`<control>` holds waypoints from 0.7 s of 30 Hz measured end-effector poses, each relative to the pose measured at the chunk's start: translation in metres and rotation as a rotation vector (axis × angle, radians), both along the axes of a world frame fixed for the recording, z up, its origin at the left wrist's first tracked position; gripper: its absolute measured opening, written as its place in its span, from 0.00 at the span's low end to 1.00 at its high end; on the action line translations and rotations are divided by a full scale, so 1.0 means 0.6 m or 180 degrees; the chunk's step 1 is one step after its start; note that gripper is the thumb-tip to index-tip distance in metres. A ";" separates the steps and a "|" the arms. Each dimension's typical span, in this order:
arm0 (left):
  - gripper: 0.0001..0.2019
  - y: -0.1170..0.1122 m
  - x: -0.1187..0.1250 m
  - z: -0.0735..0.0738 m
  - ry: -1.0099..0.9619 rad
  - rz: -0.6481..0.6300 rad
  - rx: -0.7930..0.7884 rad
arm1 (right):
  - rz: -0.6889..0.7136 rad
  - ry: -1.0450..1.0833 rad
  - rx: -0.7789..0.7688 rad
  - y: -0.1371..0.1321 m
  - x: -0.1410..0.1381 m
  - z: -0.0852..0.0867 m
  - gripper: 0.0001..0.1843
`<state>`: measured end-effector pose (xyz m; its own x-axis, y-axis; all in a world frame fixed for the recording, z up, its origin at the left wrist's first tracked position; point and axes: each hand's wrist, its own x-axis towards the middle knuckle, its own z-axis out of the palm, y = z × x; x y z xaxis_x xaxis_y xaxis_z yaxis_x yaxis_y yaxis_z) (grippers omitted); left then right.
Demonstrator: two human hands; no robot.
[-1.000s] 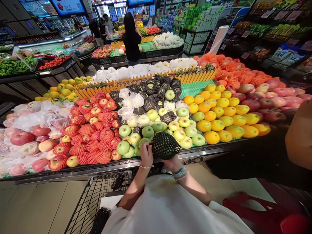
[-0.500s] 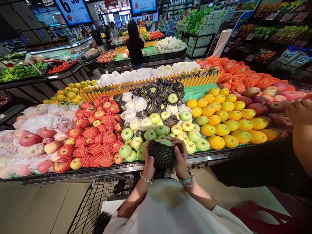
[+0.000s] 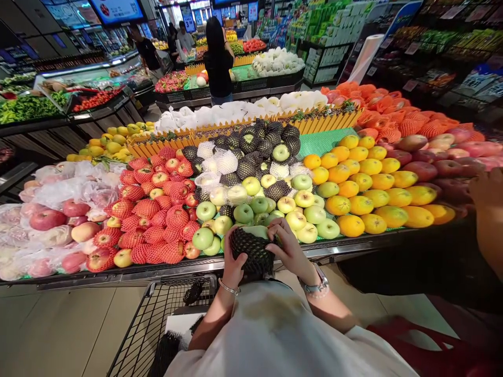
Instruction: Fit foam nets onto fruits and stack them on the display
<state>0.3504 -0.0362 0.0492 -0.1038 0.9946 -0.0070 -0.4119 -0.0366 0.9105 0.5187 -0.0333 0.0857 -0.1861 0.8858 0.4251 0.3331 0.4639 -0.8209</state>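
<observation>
A green apple (image 3: 257, 231) in a black foam net sleeve (image 3: 251, 252) is held in front of my chest, its pale green top bare. My left hand (image 3: 234, 256) is wrapped round its left side, thumb on the net. At the upper right, the bent fingers of my right hand (image 3: 286, 246) pinch the edge of the sleeve. Just beyond my hands lie loose green apples (image 3: 243, 213) on the display, with more black-netted apples (image 3: 251, 157) behind them.
Red-netted apples (image 3: 157, 209) lie to the left, yellow-orange fruit (image 3: 361, 199) to the right. A shopping cart (image 3: 135, 319) stands at my lower left. Another person's arm (image 3: 489, 214) reaches in at the right edge. A person in black (image 3: 219, 63) stands beyond the display.
My hands and the apple have shifted slightly left. The right hand has gone from cupping the apple's side to pinching the net's upper edge.
</observation>
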 end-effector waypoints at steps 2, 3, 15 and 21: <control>0.33 0.003 -0.001 -0.004 0.0036 0.0071 -0.0030 | -0.0095 -0.0003 0.0059 0.002 -0.001 -0.006 0.09; 0.33 0.004 -0.001 -0.006 0.0030 0.0068 -0.0048 | -0.0165 0.0024 0.0093 0.003 -0.002 -0.010 0.10; 0.31 0.016 -0.030 -0.023 0.0151 -0.0971 -0.0019 | -0.0470 0.1244 -0.0803 0.026 -0.007 -0.023 0.13; 0.37 0.030 -0.050 -0.033 0.0318 -0.1893 -0.0133 | -0.0050 0.2238 -0.1680 0.029 -0.015 -0.028 0.16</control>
<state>0.3203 -0.0180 0.0296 0.4678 0.8814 -0.0660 -0.2633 0.2103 0.9415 0.5096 -0.0158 0.0688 -0.0212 0.9993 -0.0293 -0.3273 -0.0346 -0.9443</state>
